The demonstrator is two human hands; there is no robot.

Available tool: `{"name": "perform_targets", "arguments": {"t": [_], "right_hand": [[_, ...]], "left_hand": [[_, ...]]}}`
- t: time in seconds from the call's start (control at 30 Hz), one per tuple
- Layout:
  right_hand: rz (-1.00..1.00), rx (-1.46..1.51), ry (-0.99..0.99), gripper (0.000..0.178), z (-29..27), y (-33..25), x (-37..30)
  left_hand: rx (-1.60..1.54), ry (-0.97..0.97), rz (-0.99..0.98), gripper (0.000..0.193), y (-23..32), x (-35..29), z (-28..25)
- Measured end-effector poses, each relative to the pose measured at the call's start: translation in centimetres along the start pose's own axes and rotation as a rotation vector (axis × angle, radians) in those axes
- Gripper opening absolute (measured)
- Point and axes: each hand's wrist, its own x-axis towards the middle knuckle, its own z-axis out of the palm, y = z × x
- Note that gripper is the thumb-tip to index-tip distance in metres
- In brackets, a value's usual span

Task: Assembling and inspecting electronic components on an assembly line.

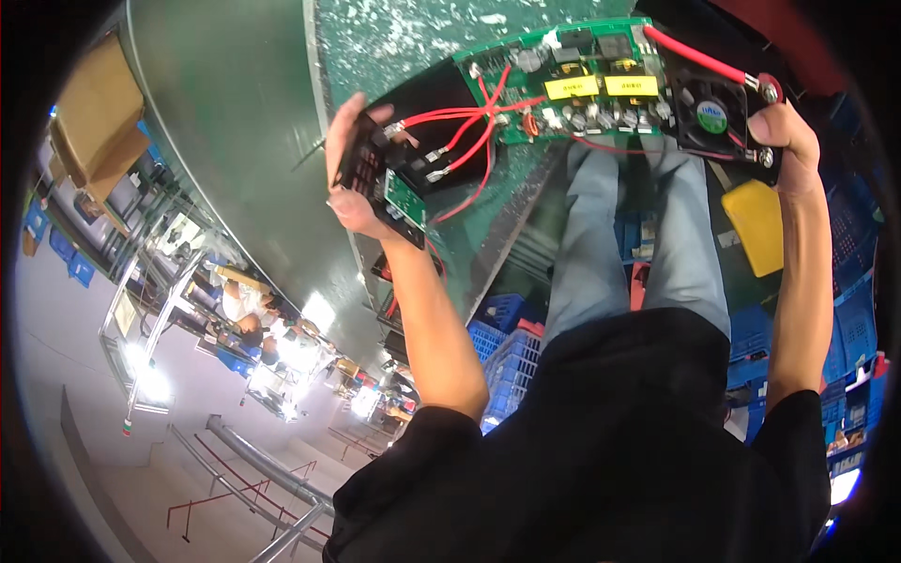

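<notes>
While I held the long electronics assembly up in front of me, my left hand (352, 174) gripped its black end piece (371, 169), a dark slotted block with a small green board (405, 200) fixed beside it. My thumb lay over the top edge and my fingers (349, 208) curled round from underneath, closed firmly on that block. My right hand (784, 136) closed on the opposite end, fingers wrapped round the black housing just beside the small square cooling fan (710, 117) with its green centre label. Between my two hands stretched the green printed circuit board (572, 80), crowded with capacitors, coils and two yellow rectangular labels (601, 86). Thin red wires (474, 131) crossed from the board to metal terminals near my left hand, and a thick red cable (694, 56) ran along the top edge to a ring lug near my right hand. Behind the assembly lay a speckled green worktop (404, 42) and a curved grey metal sheet (225, 141). Below my right wrist sat a yellow object (755, 225), and blue plastic crates (507, 352) stood near my grey trouser legs (638, 244)
</notes>
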Motion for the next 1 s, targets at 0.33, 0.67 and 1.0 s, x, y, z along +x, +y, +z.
{"name": "perform_targets", "arguments": {"t": [0.33,0.67,1.0], "right_hand": [[0.063,-0.011,-0.103,0.036,2.0,-1.5,0.5],[0.075,-0.365,-0.203,0.045,6.1,-3.2,0.8],[-0.015,-0.534,-0.202,0.034,8.0,-2.9,2.4]], "left_hand": [[0.056,0.02,-0.024,0.123,0.2,-0.3,0.0],[-0.021,-0.038,-0.05,0.111,0.4,0.0,0.1],[0.67,0.475,-0.147,0.072,-2.3,0.1,-7.2]]}}
